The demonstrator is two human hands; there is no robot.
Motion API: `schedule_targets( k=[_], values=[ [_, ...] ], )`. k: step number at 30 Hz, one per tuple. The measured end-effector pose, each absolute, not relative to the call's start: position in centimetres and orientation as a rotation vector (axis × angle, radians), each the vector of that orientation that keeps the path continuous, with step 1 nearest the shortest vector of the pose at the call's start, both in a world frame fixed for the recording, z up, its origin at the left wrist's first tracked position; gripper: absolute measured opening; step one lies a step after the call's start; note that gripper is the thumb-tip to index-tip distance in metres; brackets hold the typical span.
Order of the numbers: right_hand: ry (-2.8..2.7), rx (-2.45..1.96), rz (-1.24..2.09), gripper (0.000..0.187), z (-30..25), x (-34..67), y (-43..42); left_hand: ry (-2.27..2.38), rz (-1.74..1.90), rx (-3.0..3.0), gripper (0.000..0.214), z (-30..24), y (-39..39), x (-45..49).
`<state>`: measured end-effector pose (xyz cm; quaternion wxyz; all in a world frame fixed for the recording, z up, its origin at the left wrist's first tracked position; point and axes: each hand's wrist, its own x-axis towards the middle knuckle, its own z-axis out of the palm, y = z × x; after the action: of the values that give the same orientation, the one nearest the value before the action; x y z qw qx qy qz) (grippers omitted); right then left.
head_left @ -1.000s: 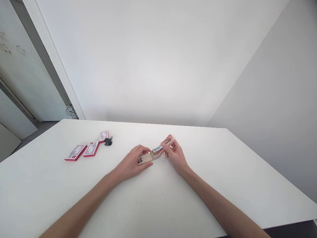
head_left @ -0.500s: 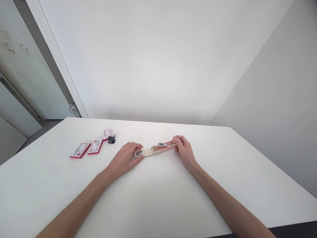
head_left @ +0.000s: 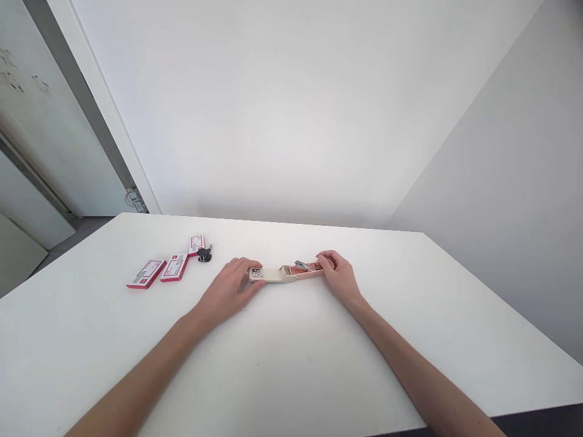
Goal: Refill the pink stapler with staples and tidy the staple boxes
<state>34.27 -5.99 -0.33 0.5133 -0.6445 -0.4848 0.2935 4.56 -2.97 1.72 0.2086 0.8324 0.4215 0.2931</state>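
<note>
A long, narrow hinged case [head_left: 274,276] lies opened out between my hands. Its left half is cream, with a small black-and-white patterned patch near the end. The right half is a pink tray [head_left: 306,272] with reddish contents too small to make out. A shiny metal piece [head_left: 302,265] sticks up from the tray near the hinge. My left hand [head_left: 231,284] grips the cream end between thumb and fingers. At the far right end, my right hand [head_left: 340,278] pinches the pink half, covering its tip.
Left of my hands lie a red-and-white box [head_left: 146,274], a second such box [head_left: 175,267] and a smaller box [head_left: 197,244]. Small black items with metal tips [head_left: 204,254] touch the smaller one. Behind the white table [head_left: 282,376] rises a white wall.
The case has been turned slightly, so it lies more level from left to right. Its metal piece now points at a different slant. Both hands keep hold of the ends.
</note>
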Motion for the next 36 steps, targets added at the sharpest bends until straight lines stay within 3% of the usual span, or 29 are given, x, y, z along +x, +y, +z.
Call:
schedule_targets(
  k=[10,16,20,27,36],
  values=[
    [-1.181,-1.568,0.692,0.025,-0.4,34.2,-6.0,1.188,0.826,2.285,0.046,2.0,-3.0,4.3],
    [-1.151,-1.469,0.492,0.026,0.6,33.5,-7.0,1.379,1.129,2.234,0.043,2.1,-2.1,3.6],
    [-1.14,-1.256,0.705,0.022,1.1,33.2,-7.6,1.742,1.259,2.129,0.04,1.5,-0.6,2.5],
    [-1.256,-0.99,1.266,0.041,0.7,32.9,-8.2,2.124,1.097,2.221,0.057,-0.8,0.6,1.2],
    [-1.502,-1.016,1.441,0.03,0.4,32.3,-8.6,2.298,0.899,2.256,0.063,-0.7,-0.1,1.3]
  ],
)
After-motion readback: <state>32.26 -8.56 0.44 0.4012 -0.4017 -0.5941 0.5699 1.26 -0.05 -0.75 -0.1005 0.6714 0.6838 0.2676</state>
